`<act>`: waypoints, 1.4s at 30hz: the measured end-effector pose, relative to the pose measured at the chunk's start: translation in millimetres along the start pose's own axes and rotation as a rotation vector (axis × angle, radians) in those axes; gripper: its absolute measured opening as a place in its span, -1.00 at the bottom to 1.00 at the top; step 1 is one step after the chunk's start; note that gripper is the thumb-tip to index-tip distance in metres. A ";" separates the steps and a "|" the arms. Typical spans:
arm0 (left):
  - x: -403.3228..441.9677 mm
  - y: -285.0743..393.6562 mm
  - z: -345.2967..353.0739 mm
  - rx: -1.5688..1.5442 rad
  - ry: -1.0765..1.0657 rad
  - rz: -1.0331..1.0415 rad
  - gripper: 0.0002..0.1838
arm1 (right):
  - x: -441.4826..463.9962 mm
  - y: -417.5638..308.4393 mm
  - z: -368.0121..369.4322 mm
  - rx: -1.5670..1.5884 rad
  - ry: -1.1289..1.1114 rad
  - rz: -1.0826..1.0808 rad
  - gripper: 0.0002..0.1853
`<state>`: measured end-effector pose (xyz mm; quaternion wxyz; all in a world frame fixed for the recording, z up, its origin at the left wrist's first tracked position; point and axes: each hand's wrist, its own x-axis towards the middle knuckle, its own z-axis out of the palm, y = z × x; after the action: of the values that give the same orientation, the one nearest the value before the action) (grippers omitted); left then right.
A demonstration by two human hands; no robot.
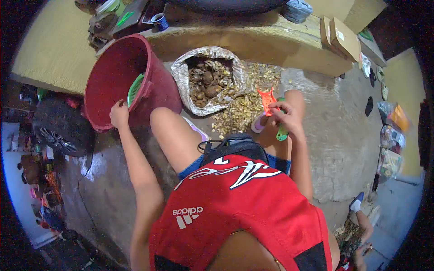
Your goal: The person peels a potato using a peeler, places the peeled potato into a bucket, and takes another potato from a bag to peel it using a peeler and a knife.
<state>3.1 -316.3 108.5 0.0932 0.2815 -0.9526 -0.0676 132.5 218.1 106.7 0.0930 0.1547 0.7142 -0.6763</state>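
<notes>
My left hand (119,114) is at the near rim of a large red tub (158,86), its fingers bent together; what they hold, if anything, is too small to tell. A green basket (135,89) leans inside the tub. Over my right knee, my right hand (285,117) is closed on an orange plastic tool (267,100) with small holes. A green handle (282,132) shows beneath that hand. Between my legs and the wall stands an open white sack (181,74) of brown round pieces and husks. Pale peelings (235,113) lie scattered beside it.
A low ledge (253,43) runs behind the sack, with a blue cup (159,21) on it. A black wheel (61,124) is at the left. Shoes (369,105) and plastic bags (392,137) lie along the right wall. Another person's leg (364,226) shows at lower right.
</notes>
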 end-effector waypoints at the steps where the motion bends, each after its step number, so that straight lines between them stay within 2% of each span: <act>1: -1.6 0.4 -1.5 0.010 0.003 -0.003 -0.60 | -0.3 -0.6 1.7 -0.033 -0.015 -0.010 -0.81; 2: -2.7 1.7 -2.8 0.020 0.007 -0.008 -0.61 | -3.1 -2.5 2.8 -0.046 0.000 -0.062 -0.81; 5: 1.0 -2.0 2.1 0.049 0.021 0.006 -0.63 | -8.8 -10.2 8.0 -0.047 -0.043 -0.028 -0.77; 6: 2.4 -3.3 4.3 0.061 0.025 0.018 -0.63 | -5.4 -3.4 6.7 -0.174 0.000 0.000 -0.71; 10: -2.5 1.7 -2.3 -0.019 -0.002 -0.015 -0.63 | 16.6 34.7 -4.8 -0.375 0.090 -0.254 -0.80; 13: 1.8 -2.0 3.2 0.001 -0.007 -0.007 -0.62 | 26.8 36.2 -10.4 -0.279 0.222 -0.327 -0.81; 19: -3.0 3.1 -1.7 0.000 -0.020 -0.031 -0.63 | 58.9 0.8 -36.5 0.290 0.170 -0.134 -0.56; 20: -3.0 3.1 -1.5 0.008 -0.023 -0.041 -0.62 | 69.3 -4.4 -42.8 0.407 0.146 -0.104 -0.47; 23: 1.6 -1.9 4.3 0.000 -0.013 -0.033 -0.61 | 101.2 19.9 -68.0 1.001 -0.123 -0.119 -0.50; 24: 0.8 0.0 2.3 -0.008 -0.005 -0.024 -0.61 | 100.8 18.7 -70.6 1.027 -0.233 -0.162 -0.44; 28: -3.7 6.5 -1.0 -0.007 0.034 -0.073 -0.61 | 100.3 19.3 -68.8 0.985 -0.341 -0.116 -0.40; 31: -8.7 7.2 1.8 -0.039 0.112 -0.079 -0.61 | 100.6 15.5 -65.3 0.898 -0.263 -0.078 -0.40; 34: -7.5 9.8 -0.4 -0.039 0.110 -0.096 -0.60 | 105.0 13.5 -68.7 0.979 -0.379 -0.042 -0.38; 37: -4.4 9.5 -1.5 -0.009 0.057 -0.126 -0.59 | 106.2 10.1 -65.0 0.938 -0.323 0.017 -0.36; 42: -4.5 4.7 5.4 -0.062 0.104 -0.138 -0.58 | 108.0 11.2 -63.5 0.953 -0.424 0.034 -0.27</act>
<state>3.2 -309.5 103.5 0.1462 0.3466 -0.9223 -0.0887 40.3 291.9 63.7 0.1658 0.0511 0.2899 -0.9412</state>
